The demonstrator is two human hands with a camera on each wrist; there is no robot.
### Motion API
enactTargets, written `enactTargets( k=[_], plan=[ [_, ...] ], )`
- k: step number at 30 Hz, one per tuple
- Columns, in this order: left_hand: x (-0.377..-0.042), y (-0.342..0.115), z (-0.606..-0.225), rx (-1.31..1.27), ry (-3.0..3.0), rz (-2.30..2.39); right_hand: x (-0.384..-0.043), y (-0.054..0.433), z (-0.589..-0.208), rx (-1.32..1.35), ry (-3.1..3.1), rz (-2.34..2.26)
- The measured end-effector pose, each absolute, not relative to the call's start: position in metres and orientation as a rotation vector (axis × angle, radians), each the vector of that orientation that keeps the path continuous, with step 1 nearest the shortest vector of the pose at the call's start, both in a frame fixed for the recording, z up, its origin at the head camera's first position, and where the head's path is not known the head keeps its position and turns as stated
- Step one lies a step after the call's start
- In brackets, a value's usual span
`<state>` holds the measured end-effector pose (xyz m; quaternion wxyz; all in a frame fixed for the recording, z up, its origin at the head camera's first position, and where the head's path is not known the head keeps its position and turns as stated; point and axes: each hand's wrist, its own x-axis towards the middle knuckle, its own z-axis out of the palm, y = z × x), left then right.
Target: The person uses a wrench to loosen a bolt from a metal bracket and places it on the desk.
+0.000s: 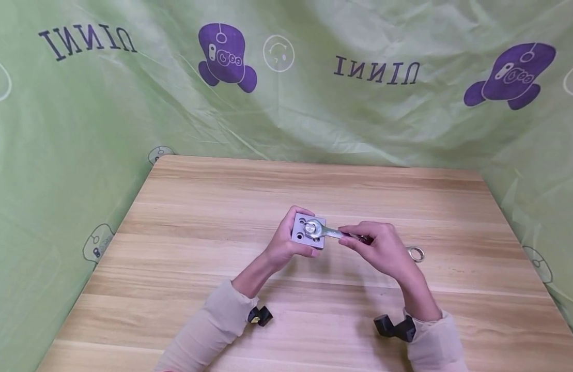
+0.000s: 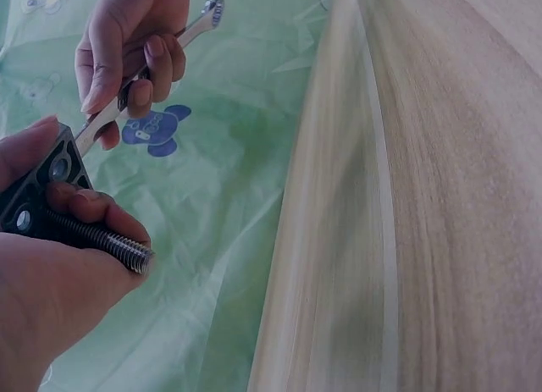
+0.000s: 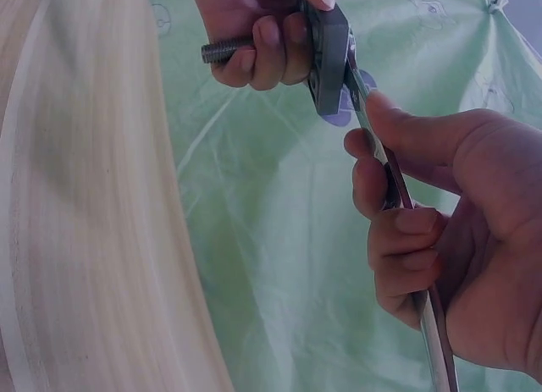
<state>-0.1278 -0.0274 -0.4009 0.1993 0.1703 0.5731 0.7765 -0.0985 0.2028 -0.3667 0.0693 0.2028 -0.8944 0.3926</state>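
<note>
A square grey metal block (image 1: 297, 229) with holes near its corners is gripped by my left hand (image 1: 282, 244), thumb and fingers at opposite edges. A bolt passes through it; its head (image 1: 310, 228) faces up in the head view. The bolt's threaded shank (image 2: 127, 250) sticks out behind the block, beside my left fingers. My right hand (image 1: 381, 247) holds a metal wrench (image 1: 333, 233) by its handle. One end of the wrench sits at the bolt head. Its other end, a ring (image 1: 416, 253), shows beyond the right hand. Right fingers (image 3: 405, 248) curl around the handle.
Below the hands is a wood-grain table (image 1: 198, 206). A green curtain (image 1: 286, 113) with purple figures hangs behind and at both sides. Black wrist mounts (image 1: 395, 328) sit at both beige sleeves (image 1: 214, 323).
</note>
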Motion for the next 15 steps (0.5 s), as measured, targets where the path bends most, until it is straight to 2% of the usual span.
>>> enactTargets(
  k=[7, 15],
  plan=[
    [-0.128, -0.031, -0.4, 0.526, 1.581, 2.089, -0.098, 0.206, -0.365, 0.654, -2.684, 1.217],
    [-0.128, -0.036, -0.403, 0.695, 1.285, 1.905, -0.096, 0.218, -0.361, 0.778, -2.714, 1.343]
  ],
)
